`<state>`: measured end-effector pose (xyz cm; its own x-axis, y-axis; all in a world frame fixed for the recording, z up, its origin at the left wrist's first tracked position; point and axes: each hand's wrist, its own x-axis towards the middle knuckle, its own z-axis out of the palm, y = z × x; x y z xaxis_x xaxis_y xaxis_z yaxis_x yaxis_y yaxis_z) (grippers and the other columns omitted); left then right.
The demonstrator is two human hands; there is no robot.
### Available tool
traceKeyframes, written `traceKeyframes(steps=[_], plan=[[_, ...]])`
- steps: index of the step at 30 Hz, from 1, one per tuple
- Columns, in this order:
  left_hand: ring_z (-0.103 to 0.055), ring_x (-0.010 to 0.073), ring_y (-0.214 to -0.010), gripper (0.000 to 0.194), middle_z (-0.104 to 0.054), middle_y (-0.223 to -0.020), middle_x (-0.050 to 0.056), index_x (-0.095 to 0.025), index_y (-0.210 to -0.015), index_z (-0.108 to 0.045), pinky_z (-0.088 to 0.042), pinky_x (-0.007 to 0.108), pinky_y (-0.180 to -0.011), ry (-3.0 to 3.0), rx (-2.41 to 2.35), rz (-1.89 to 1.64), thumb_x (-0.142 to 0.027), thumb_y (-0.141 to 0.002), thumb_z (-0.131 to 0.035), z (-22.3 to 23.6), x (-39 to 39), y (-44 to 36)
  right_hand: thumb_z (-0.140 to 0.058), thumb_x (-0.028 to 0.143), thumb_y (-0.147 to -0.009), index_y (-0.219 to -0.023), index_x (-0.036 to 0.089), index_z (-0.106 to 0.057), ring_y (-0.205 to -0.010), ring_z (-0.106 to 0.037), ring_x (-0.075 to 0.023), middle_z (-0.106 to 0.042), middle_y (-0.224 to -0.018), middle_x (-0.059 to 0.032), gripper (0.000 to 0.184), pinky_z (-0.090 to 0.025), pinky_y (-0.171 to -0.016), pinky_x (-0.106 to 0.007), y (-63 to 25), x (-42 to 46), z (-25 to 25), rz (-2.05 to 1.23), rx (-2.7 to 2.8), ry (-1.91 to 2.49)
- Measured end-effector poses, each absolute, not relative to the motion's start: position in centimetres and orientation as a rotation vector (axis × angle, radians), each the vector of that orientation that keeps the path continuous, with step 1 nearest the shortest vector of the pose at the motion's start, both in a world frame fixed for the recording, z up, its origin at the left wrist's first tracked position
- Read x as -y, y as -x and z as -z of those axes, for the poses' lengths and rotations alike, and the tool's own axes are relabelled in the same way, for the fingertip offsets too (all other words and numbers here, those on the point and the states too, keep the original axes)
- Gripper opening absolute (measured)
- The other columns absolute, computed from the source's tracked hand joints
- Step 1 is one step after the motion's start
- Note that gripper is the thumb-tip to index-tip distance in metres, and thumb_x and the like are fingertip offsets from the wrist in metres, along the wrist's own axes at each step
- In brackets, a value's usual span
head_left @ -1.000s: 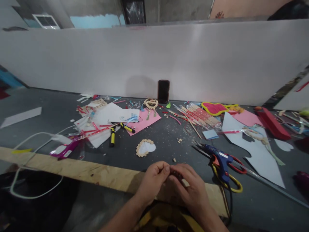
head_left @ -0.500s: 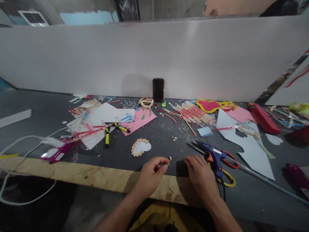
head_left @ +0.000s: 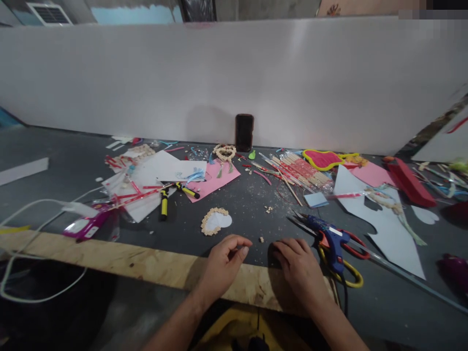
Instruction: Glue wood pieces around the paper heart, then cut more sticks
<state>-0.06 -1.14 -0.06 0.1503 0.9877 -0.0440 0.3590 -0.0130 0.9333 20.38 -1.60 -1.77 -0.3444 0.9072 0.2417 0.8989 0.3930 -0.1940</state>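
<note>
My left hand (head_left: pixel 226 263) rests by the table's front edge, fingers bent, a small gap between thumb and index tip; I see nothing in it. Just beyond its fingertips lies a tiny beige bead cluster (head_left: pixel 261 239). My right hand (head_left: pixel 302 268) lies loosely curled on the tabletop, left of a blue glue gun (head_left: pixel 332 239); its fingertips are partly hidden, and nothing shows in it. Under the glue gun are scissors (head_left: pixel 356 273) with red and yellow handles. Ahead of my left hand is a white paper heart (head_left: pixel 219 221), partly edged with beige beads (head_left: pixel 205 225).
A phone (head_left: pixel 244 132) leans on the white partition (head_left: pixel 146 83). Pliers (head_left: pixel 164 204), pink paper (head_left: pixel 219 183) and a purple glue gun (head_left: pixel 86 225) lie left. Bagged sticks (head_left: pixel 305 170), cut white paper (head_left: pixel 398 248) and a red box (head_left: pixel 411 183) lie right.
My left hand has drawn slightly left, away from the tiny bead cluster, which now lies apart from its fingertips. My right hand has barely moved. The camera view has shifted slightly.
</note>
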Motion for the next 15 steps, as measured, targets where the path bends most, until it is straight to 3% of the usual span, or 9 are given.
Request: traceKeyframes(steps=[7, 15], plan=[[-0.054, 0.0151, -0.077, 0.02, -0.062, -0.088, 0.004, -0.019, -0.087, -0.064, -0.04, 0.023, -0.065, -1.527, -1.355, -0.867, -0.027, -0.081, -0.047, 0.2, 1.1, 0.1, -0.043, 0.016, -0.086, -0.077, 0.022, -0.06, -0.071, -0.051, -0.0195, -0.06, -0.072, -0.0039, 0.02, -0.037, -0.07, -0.033, -19.7, 0.2, 1.7, -0.044, 2.376, 1.637], [-0.055, 0.016, -0.08, 0.02, -0.062, -0.088, 0.004, -0.018, -0.087, -0.064, -0.041, 0.024, -0.069, -1.532, -1.348, -0.889, -0.027, -0.081, -0.047, 0.3, 1.1, 0.4, -0.041, 0.011, -0.085, -0.077, 0.019, -0.057, -0.07, -0.05, -0.0212, -0.06, -0.074, -0.0061, 0.02, -0.035, -0.072, -0.034, -19.6, 0.1, 2.2, -0.024, 2.384, 1.675]])
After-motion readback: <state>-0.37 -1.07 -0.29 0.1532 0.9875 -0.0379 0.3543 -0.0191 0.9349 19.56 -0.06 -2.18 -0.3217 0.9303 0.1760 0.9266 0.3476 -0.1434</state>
